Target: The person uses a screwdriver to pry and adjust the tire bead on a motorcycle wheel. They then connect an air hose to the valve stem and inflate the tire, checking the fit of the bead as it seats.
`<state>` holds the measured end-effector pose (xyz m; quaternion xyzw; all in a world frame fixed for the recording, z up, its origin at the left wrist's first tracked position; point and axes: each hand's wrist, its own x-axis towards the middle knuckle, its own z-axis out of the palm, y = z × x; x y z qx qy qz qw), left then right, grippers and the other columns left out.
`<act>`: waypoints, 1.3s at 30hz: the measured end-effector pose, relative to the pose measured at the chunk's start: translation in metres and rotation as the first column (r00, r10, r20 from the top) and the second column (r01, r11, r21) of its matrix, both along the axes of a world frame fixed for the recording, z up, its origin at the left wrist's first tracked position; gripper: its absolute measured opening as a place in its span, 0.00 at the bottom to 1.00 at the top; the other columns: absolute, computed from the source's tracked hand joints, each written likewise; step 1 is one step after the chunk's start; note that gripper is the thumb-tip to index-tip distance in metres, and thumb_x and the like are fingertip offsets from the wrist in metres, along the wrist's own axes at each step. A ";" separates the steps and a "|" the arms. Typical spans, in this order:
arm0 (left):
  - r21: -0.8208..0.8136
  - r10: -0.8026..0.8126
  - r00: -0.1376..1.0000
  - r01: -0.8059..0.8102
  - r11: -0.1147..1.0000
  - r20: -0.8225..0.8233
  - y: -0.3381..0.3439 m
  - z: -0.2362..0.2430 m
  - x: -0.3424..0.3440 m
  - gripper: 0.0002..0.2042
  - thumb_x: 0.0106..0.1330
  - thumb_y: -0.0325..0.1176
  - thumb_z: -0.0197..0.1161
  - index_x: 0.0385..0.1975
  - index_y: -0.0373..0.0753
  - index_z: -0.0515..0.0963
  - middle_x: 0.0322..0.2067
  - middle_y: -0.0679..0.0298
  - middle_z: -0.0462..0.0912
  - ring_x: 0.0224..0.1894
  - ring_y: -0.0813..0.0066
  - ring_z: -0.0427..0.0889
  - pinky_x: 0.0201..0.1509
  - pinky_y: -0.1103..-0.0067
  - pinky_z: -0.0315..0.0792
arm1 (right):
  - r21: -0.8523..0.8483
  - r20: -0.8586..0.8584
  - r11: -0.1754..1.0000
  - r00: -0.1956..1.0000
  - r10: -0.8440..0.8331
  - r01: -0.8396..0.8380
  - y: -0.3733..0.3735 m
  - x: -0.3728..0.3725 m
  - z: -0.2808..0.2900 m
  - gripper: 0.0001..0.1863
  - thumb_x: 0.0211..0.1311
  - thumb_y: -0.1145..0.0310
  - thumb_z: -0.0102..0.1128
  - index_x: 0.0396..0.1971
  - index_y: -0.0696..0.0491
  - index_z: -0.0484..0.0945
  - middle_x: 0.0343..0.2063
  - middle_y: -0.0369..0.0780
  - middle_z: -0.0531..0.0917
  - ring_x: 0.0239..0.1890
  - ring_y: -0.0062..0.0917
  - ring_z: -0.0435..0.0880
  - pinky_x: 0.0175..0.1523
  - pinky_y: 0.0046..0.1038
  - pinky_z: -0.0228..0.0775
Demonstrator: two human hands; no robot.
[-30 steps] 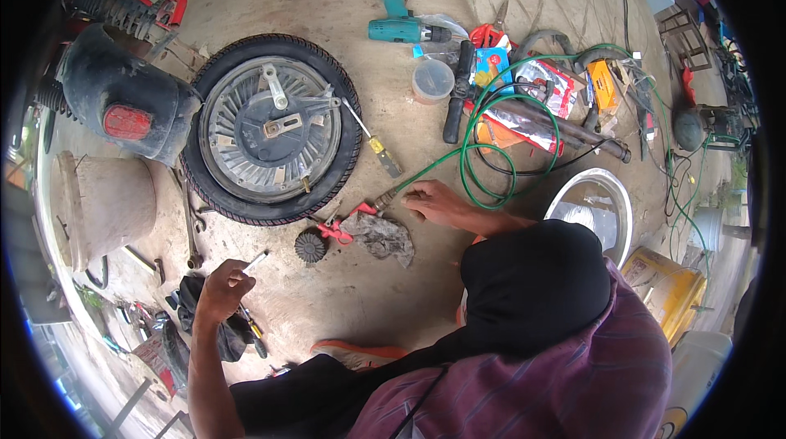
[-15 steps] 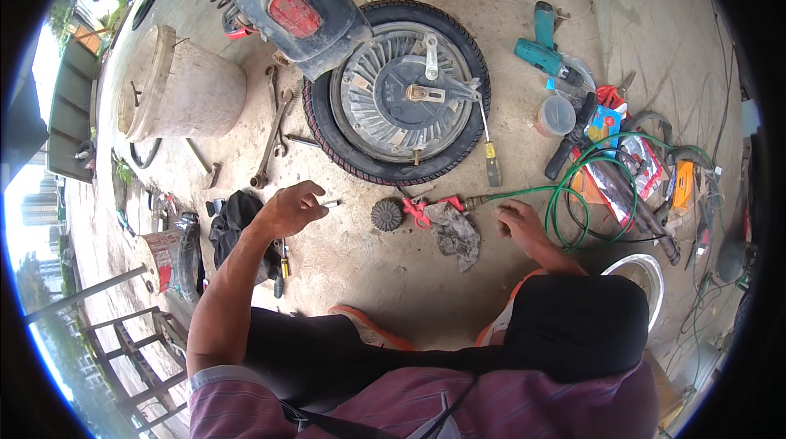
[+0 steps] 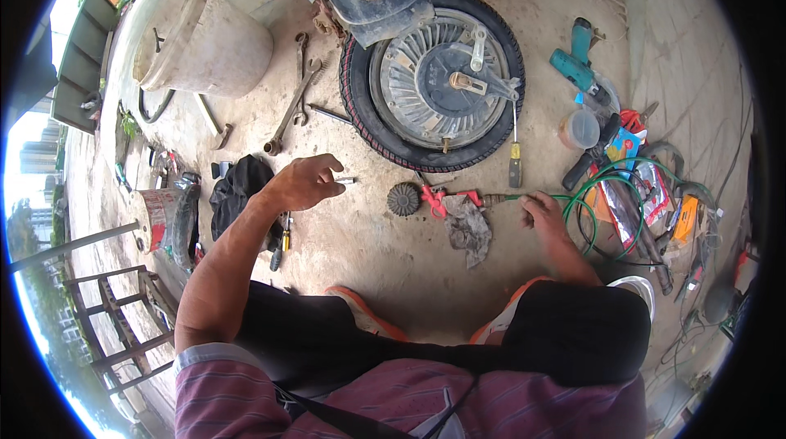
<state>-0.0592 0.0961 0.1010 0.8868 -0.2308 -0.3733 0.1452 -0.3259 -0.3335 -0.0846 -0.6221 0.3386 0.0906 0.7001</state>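
My left hand hovers over the floor, thumb and fingers apart, with nothing between them. Just past its fingertips lies a small silvery metal piece. My right hand has its fingers curled beside a green hose; whether they grip anything is hidden. Between the hands are a dark ridged round part, a red air-tool handle joined to the hose, and a dirty grey rag. Ahead lies a wheel with its tyre and finned metal hub.
A yellow-handled screwdriver lies beside the wheel. Wrenches and a white bucket are at left, near a black cloth bag. A teal drill, a clear tub and assorted tools are at right. A dark vehicle fender overhangs the tyre.
The view has shifted, so the wheel and floor items appear farther right and higher. My left hand has drawn slightly away from the metal piece; its fingers stay apart. My right hand stays by the hose.
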 end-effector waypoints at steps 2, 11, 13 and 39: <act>0.031 0.010 1.000 -0.009 0.999 -0.020 0.000 0.002 0.001 0.23 0.71 0.42 0.72 0.60 0.37 0.80 0.43 0.56 0.91 0.49 0.64 0.89 0.58 0.69 0.80 | -0.027 -0.016 1.000 1.000 -0.002 0.002 -0.001 0.003 0.006 0.10 0.76 0.62 0.65 0.39 0.54 0.83 0.26 0.33 0.83 0.25 0.17 0.82 0.32 0.23 0.72; 0.046 0.019 1.000 -0.018 0.999 -0.021 0.001 0.003 -0.002 0.23 0.70 0.43 0.73 0.60 0.39 0.81 0.42 0.56 0.91 0.48 0.64 0.89 0.57 0.68 0.80 | -0.030 -0.018 0.999 0.999 0.027 -0.028 -0.006 0.009 0.018 0.12 0.75 0.60 0.65 0.42 0.55 0.84 0.26 0.33 0.84 0.24 0.17 0.82 0.31 0.22 0.70; 0.047 0.015 1.000 -0.014 0.999 -0.027 0.000 0.001 -0.002 0.23 0.69 0.43 0.73 0.60 0.39 0.81 0.41 0.57 0.91 0.47 0.65 0.88 0.56 0.69 0.80 | -0.028 -0.015 0.998 0.999 0.051 -0.051 -0.007 0.009 0.018 0.12 0.75 0.60 0.66 0.42 0.55 0.84 0.26 0.33 0.83 0.25 0.17 0.82 0.32 0.22 0.70; -0.309 0.213 0.975 -0.186 0.933 0.056 0.000 -0.025 0.024 0.33 0.72 0.50 0.73 0.66 0.30 0.73 0.51 0.45 0.87 0.55 0.56 0.88 0.63 0.66 0.79 | -0.079 -0.064 0.989 0.991 0.120 -0.124 -0.006 0.016 0.023 0.13 0.76 0.61 0.65 0.41 0.58 0.84 0.27 0.33 0.84 0.26 0.17 0.81 0.32 0.23 0.72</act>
